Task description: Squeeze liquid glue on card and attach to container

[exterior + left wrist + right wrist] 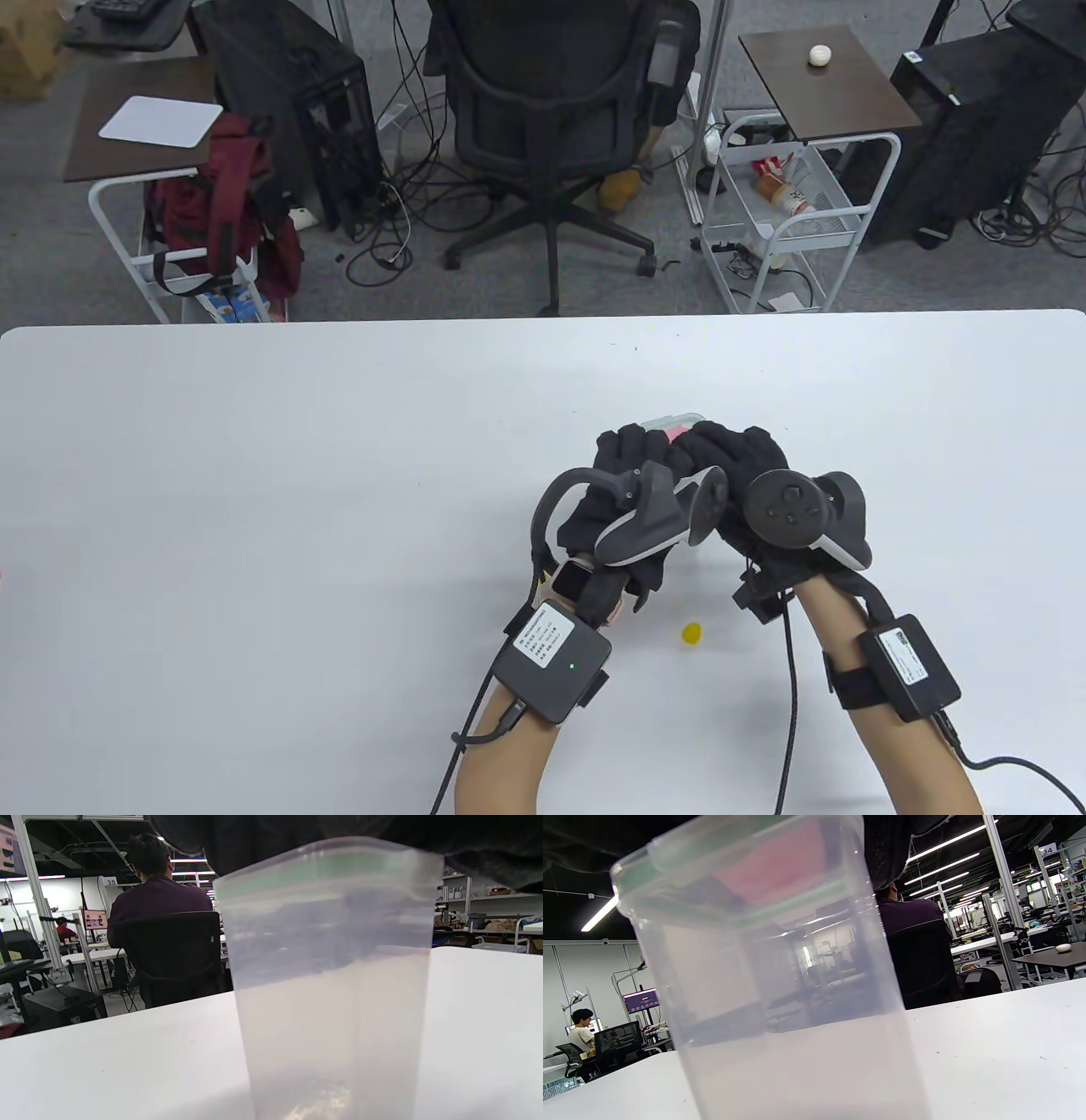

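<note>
A tall translucent plastic container [674, 421] with a green-sealed lid stands upright on the white table [254, 509]. A pink card [676, 435] lies on its lid, showing between the gloved fingers. My left hand [632, 448] and my right hand [731, 448] both lie over the container's top from either side and hold it. The left wrist view shows the container wall [335, 984] close up under my fingers [263, 836]. The right wrist view shows the container [780, 993] with the pink card [780, 866] seen through the lid.
A small yellow cap-like piece [692, 633] lies on the table between my forearms. Beyond the table's far edge stand an office chair [547, 102] and a wire cart [789, 212].
</note>
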A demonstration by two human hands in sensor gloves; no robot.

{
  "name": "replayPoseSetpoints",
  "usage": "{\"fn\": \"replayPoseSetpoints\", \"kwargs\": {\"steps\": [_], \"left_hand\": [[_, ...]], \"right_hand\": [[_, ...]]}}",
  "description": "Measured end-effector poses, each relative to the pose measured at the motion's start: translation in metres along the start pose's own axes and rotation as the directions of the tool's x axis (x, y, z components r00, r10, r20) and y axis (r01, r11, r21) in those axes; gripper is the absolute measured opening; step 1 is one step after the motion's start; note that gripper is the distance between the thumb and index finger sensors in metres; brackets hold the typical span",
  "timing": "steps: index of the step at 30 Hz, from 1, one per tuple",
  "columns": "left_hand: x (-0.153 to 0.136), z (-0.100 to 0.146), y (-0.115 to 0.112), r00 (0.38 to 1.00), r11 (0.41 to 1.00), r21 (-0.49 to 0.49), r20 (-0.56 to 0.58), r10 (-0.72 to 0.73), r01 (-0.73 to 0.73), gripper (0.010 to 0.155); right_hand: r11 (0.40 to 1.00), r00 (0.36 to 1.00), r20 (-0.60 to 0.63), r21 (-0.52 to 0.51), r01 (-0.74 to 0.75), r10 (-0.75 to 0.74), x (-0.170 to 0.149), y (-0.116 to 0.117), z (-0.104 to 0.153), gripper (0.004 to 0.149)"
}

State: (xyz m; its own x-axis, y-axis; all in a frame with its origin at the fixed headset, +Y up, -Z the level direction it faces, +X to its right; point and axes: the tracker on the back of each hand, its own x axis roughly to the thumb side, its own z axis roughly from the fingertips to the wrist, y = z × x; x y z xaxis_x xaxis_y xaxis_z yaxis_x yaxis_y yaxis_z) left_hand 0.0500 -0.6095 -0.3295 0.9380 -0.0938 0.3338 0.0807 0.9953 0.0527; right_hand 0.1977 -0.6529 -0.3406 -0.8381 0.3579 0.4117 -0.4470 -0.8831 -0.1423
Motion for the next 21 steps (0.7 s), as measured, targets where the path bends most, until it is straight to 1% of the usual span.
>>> {"fn": "replayPoseSetpoints", "kwargs": {"steps": [5, 10, 13, 15, 17, 18, 20, 21], "left_hand": [[-0.002, 0.002, -0.001, 0.999, 1.000, -0.002, 0.014, 0.031, -0.031, 0.046], [0.002, 0.015, 0.001, 0.998, 1.000, 0.015, 0.064, -0.007, 0.006, 0.049], [0.004, 0.020, 0.001, 0.997, 1.000, 0.016, 0.071, -0.023, 0.022, 0.051], [0.004, 0.019, 0.002, 0.997, 0.999, 0.033, 0.064, -0.032, 0.030, 0.050], [0.003, 0.014, 0.002, 0.998, 1.000, 0.012, 0.049, -0.028, 0.027, 0.049], [0.003, 0.010, 0.001, 0.998, 0.999, -0.006, 0.022, -0.053, 0.053, 0.050], [0.003, 0.001, 0.001, 0.994, 0.994, -0.005, -0.029, -0.107, 0.107, 0.048], [0.003, 0.000, 0.002, 0.994, 0.995, -0.004, -0.040, -0.099, 0.099, 0.047]], "right_hand": [[1.000, 1.000, -0.004, -0.005, -0.003, 0.003, 0.001, 0.000, 0.001, 0.047], [1.000, 1.000, -0.007, 0.000, -0.002, 0.002, 0.001, 0.001, 0.001, 0.047], [1.000, 1.000, -0.006, -0.003, 0.007, -0.007, 0.001, 0.001, 0.001, 0.047], [1.000, 1.000, -0.006, -0.003, 0.009, -0.009, 0.001, 0.002, 0.001, 0.047], [1.000, 1.000, -0.004, -0.003, 0.012, -0.012, 0.001, 0.002, 0.001, 0.047], [1.000, 1.000, -0.003, -0.007, 0.013, -0.013, 0.001, 0.002, 0.001, 0.047], [1.000, 1.000, -0.003, -0.014, 0.010, -0.010, 0.001, 0.002, 0.002, 0.047], [1.000, 1.000, -0.004, -0.016, 0.009, -0.009, 0.001, 0.002, 0.002, 0.048]]}}
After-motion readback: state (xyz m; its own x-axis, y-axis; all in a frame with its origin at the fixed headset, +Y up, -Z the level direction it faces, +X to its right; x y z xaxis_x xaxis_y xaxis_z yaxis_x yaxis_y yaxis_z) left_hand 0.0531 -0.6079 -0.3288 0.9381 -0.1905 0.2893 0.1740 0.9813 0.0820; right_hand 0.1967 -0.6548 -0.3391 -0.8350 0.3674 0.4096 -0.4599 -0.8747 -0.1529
